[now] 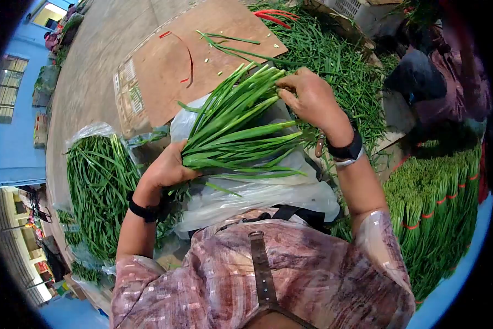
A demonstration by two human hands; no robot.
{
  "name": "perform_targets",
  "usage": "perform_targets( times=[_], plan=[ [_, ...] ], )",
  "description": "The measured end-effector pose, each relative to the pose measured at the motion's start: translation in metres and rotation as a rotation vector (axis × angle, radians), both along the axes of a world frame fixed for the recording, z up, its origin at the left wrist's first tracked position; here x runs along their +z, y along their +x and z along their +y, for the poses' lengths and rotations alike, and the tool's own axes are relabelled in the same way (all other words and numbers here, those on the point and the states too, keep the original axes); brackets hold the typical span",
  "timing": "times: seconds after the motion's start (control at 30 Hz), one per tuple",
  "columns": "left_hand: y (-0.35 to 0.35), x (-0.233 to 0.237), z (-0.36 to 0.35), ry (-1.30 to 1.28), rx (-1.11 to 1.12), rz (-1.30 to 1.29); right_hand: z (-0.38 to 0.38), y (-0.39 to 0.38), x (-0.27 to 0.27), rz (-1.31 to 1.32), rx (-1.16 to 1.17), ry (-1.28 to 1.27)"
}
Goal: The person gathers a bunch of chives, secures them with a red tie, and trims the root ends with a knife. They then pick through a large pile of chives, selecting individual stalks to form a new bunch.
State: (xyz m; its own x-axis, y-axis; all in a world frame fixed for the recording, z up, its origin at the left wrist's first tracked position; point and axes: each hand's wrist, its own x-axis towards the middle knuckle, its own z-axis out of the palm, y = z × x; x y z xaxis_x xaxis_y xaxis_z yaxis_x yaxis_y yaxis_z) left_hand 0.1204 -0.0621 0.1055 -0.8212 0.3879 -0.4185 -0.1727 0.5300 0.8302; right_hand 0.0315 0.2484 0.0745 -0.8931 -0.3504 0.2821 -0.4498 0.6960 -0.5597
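My left hand (164, 170) grips the base of a fan-shaped bunch of green chive stalks (238, 129), held over a clear plastic sheet (257, 192) on my lap. At the upper right of the bunch, my right hand (312, 98) pinches the tips of the stalks between thumb and fingers. A black watch is on my right wrist and a black band on my left wrist.
A flat cardboard sheet (191, 55) lies ahead with a few loose stalks and red bands. Loose greens are heaped at the upper right (345, 66) and in a plastic-lined pile at the left (98, 186). Tied bundles (438, 203) stack at the right. Another person (449, 82) sits at the far right.
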Motion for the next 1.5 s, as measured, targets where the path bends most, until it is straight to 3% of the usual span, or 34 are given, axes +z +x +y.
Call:
perform_targets(
  times=[0.17, 0.27, 0.37, 0.5, 0.6, 0.73, 0.77, 0.9, 1.03, 1.2, 1.27, 1.33, 1.4, 1.5],
  plan=[
    [0.001, 0.004, 0.002, -0.016, -0.002, -0.008, -0.011, -0.004, 0.008, 0.005, 0.119, 0.059],
    [0.002, -0.004, -0.002, -0.005, -0.003, 0.028, -0.012, -0.010, 0.003, -0.123, 0.173, 0.066],
    [0.003, -0.008, -0.005, -0.014, -0.005, 0.025, -0.005, -0.009, -0.006, -0.056, 0.229, -0.161],
    [0.003, -0.007, -0.006, -0.113, -0.019, 0.078, 0.007, -0.004, 0.005, -0.346, 0.241, -0.360],
    [0.004, -0.007, -0.003, -0.106, 0.019, 0.113, 0.006, 0.002, 0.001, -0.171, 0.263, -0.307],
    [0.004, -0.012, -0.003, -0.134, 0.062, 0.188, 0.005, 0.005, -0.011, -0.177, 0.255, -0.353],
    [0.004, -0.012, -0.002, -0.168, 0.046, 0.217, 0.005, 0.009, -0.010, -0.147, 0.246, -0.248],
    [0.006, -0.011, 0.004, -0.285, 0.014, 0.234, -0.005, 0.014, -0.018, 0.109, 0.046, 0.139],
    [0.006, -0.015, 0.008, -0.288, 0.023, 0.268, -0.011, 0.015, -0.039, 0.195, -0.202, 0.195],
    [0.004, -0.011, 0.010, -0.406, -0.008, 0.275, 0.031, 0.007, -0.059, 0.231, -0.507, 0.087],
    [0.004, -0.015, 0.007, -0.406, -0.010, 0.286, 0.062, 0.003, -0.067, 0.050, -0.630, -0.159],
    [0.005, -0.019, 0.003, -0.388, 0.006, 0.295, 0.121, -0.014, -0.106, -0.029, -0.626, -0.356],
    [0.004, -0.022, 0.000, -0.360, 0.002, 0.309, 0.161, -0.015, -0.121, -0.291, -0.727, -0.533],
    [0.004, -0.022, 0.001, -0.346, -0.002, 0.337, 0.179, -0.005, -0.137, -0.519, -0.826, 0.529]
  ],
)
